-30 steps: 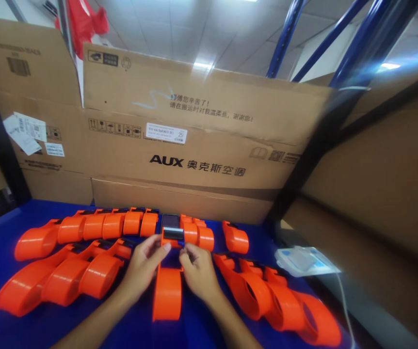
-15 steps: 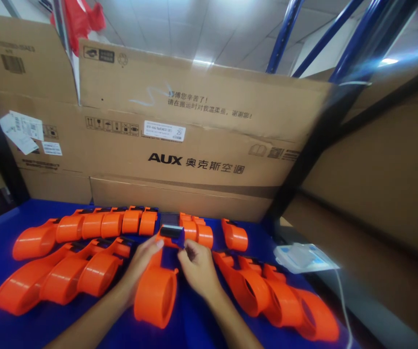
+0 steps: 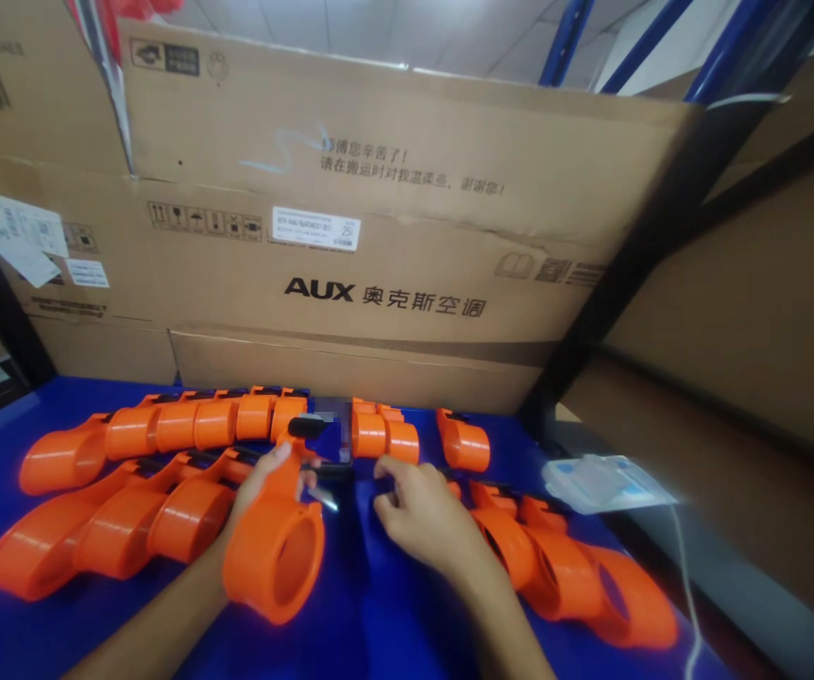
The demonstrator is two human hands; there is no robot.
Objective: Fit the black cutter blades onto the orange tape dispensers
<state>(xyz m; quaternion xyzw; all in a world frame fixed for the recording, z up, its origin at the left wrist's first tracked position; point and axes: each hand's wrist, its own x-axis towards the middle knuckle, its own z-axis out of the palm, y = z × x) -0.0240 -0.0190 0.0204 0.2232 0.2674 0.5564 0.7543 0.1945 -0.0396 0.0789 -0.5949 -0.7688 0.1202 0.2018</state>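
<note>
The left hand (image 3: 265, 477) clamps an orange tape dispenser (image 3: 276, 552), tilting its ring up off the blue surface (image 3: 379, 623), while the right hand (image 3: 425, 515) hovers beside it, loosely curled and holding nothing.

The left hand (image 3: 265, 486) is covering the neck of the orange tape dispenser (image 3: 276, 557), so the grip of its fingers (image 3: 280, 456) is staying unclear. A dark part (image 3: 332, 430) at the dispenser's far end is smearing into a blur, too soft to identify. The right hand (image 3: 425, 515) is hiding the near ends of the dispensers (image 3: 555, 567) behind it, and its fingertips are blurring. Both forearms are running off the bottom edge. The small print on the white label (image 3: 316, 229) of the cardboard box (image 3: 407, 170) is reading too small. The white cable (image 3: 686, 576) is leaving the bottom edge.
</note>
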